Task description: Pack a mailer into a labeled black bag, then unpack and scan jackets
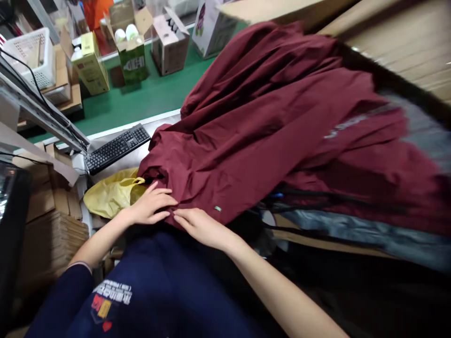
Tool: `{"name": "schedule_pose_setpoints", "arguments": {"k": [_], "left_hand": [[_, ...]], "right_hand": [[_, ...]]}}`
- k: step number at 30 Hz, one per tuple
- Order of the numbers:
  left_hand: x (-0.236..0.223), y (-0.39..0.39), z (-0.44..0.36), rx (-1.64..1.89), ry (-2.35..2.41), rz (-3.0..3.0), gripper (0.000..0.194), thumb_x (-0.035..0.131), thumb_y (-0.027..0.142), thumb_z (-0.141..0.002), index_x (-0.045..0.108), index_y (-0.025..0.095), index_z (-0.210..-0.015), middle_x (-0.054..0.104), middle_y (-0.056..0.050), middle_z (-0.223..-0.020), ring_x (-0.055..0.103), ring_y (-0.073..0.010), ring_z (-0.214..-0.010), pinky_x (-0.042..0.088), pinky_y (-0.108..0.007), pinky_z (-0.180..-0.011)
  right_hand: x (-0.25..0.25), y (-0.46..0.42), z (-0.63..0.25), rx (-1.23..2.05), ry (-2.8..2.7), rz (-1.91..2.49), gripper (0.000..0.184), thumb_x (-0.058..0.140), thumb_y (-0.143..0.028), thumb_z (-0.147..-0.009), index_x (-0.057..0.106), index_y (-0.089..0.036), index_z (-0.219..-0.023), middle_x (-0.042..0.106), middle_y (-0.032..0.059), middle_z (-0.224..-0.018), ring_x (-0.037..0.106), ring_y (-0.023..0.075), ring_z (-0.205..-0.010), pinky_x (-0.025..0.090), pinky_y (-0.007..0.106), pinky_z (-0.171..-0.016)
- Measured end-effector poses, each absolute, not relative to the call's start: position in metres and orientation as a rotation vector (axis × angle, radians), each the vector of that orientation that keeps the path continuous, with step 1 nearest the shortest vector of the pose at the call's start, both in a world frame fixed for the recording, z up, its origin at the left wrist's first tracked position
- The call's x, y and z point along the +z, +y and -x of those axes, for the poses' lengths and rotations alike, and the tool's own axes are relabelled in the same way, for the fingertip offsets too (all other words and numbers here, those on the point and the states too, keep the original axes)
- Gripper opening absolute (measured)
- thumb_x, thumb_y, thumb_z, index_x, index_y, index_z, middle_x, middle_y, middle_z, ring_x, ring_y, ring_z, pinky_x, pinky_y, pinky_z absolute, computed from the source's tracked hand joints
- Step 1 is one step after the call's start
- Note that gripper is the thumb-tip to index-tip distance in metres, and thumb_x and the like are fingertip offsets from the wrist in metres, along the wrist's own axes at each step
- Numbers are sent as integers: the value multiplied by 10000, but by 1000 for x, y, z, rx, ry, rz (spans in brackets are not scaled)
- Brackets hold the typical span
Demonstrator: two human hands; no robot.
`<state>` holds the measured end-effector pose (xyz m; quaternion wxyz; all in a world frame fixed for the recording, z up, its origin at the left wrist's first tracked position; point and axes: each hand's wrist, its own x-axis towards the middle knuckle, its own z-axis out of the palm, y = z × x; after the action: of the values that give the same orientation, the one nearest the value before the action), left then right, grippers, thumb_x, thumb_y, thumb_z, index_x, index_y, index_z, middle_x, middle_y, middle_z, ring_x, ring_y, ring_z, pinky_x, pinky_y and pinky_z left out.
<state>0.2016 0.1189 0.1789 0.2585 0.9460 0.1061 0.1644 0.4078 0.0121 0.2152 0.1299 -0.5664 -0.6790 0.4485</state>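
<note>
A large maroon jacket (253, 136) lies spread and creased in front of me, with pale lettering toward its right part and a small light green tag near its lower edge. My left hand (153, 205) rests on the near left corner of the cloth, fingers spread and stretched out. Close beside it, my right hand (202, 228) pinches the jacket's near edge between thumb and forefinger; its other fingers are hidden. Next to my left wrist sits a yellow cloth bag (109, 195), touching the jacket.
A black keyboard (118, 148) lies beyond the yellow bag. Several small boxes, among them a green box (133, 63), stand on the green surface (158, 94) behind. A white basket (31, 56) is at far left, above stacked cardboard (58, 244). Large cardboard (405, 42) borders the right.
</note>
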Motion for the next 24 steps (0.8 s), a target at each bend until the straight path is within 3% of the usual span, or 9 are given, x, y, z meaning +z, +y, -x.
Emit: {"name": "schedule_pose_setpoints", "arguments": {"k": [2, 4, 6, 9, 14, 17, 19, 22, 24], "left_hand": [[190, 131, -214, 428, 91, -2645, 228, 561, 336, -998, 706, 199, -1108, 744, -59, -960, 667, -228, -1094, 339, -532, -1226], [202, 137, -227, 493, -8, -2702, 231, 542, 331, -1013, 717, 197, -944, 694, -28, -799, 659, -193, -871, 455, -443, -1130], [215, 140, -234, 534, -33, -2705, 254, 539, 336, -1016, 707, 204, -878, 663, -20, -752, 622, -177, -772, 521, -385, -1029], [235, 152, -229, 560, 7, -2631, 235, 564, 361, -1004, 709, 220, -884, 666, -20, -758, 624, -169, -757, 535, -388, -1010], [260, 192, -198, 649, 297, -2505, 193, 616, 339, -971, 737, 222, -877, 731, -33, -799, 672, -171, -794, 525, -459, -1055], [263, 209, -174, 710, 463, -2385, 159, 655, 345, -924, 754, 246, -848, 739, -24, -800, 676, -193, -802, 527, -517, -1059], [258, 214, -154, 830, 592, -2220, 195, 669, 393, -880, 736, 267, -748, 712, -11, -747, 660, -216, -769, 545, -565, -1027], [241, 214, -125, 1053, 712, -1906, 393, 636, 547, -803, 585, 262, -536, 555, 5, -575, 581, -229, -678, 585, -606, -915], [227, 212, -114, 1069, 771, -1920, 592, 489, 668, -817, 410, 208, -453, 406, -13, -489, 513, -215, -588, 610, -571, -788]], "right_hand": [[232, 4, -409, 1014, -2197, 1890, 322, 396, -219, -1045, 709, -177, -980, 751, 86, -980, 692, 197, -858, 447, 283, -750], [245, -4, -408, 661, -2325, 2092, 289, 431, -193, -1032, 718, -177, -1010, 745, 99, -996, 697, 229, -922, 445, 305, -762], [255, -12, -410, 411, -2352, 2160, 266, 457, -194, -1024, 721, -194, -990, 737, 88, -974, 691, 236, -937, 443, 318, -764], [266, -22, -425, 232, -2261, 2271, 241, 483, -180, -1009, 719, -205, -967, 737, 83, -959, 694, 224, -936, 441, 311, -755], [281, -37, -458, 409, -1934, 2652, 298, 424, -180, -1014, 722, -192, -1032, 760, 108, -957, 734, 252, -904, 464, 296, -681], [275, -35, -474, 662, -1852, 2279, 295, 444, -262, -1024, 734, -211, -1005, 765, 89, -992, 736, 243, -941, 530, 323, -775], [263, -22, -491, 646, -1574, 1982, 268, 527, -389, -994, 731, -229, -1063, 748, 87, -1110, 719, 229, -1021, 555, 343, -870], [248, 25, -524, 422, -821, 1837, 529, 641, -529, -887, 617, -195, -1297, 683, 136, -1266, 696, 239, -1071, 586, 379, -883], [251, 68, -541, 414, -495, 1758, 589, 606, -517, -904, 531, -139, -1350, 698, 148, -1207, 705, 220, -982, 600, 355, -814]]}}
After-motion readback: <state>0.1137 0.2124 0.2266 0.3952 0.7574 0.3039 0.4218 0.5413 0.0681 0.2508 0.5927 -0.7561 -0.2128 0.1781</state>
